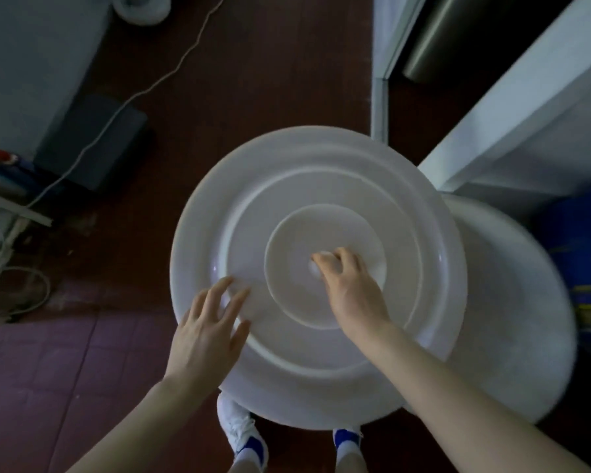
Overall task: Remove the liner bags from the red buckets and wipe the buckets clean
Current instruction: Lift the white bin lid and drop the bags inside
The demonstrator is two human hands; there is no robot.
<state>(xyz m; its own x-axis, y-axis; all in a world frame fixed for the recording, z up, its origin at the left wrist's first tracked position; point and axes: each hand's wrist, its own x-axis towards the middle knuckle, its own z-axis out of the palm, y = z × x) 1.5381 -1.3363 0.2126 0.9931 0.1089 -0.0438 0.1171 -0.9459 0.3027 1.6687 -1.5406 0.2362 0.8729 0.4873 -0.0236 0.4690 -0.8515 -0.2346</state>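
White lid [321,199]: your right hand [348,288] pinches its centre knob [315,269]; your left hand [209,322] spreads its fingers wide over the rim.

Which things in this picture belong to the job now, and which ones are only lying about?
For the job: white lid; its knob, gripped by the right hand; left hand, fingers spread over the lid; second white lid beside it. No red bucket shows.

Lying about: white cable; dark box; blue container.
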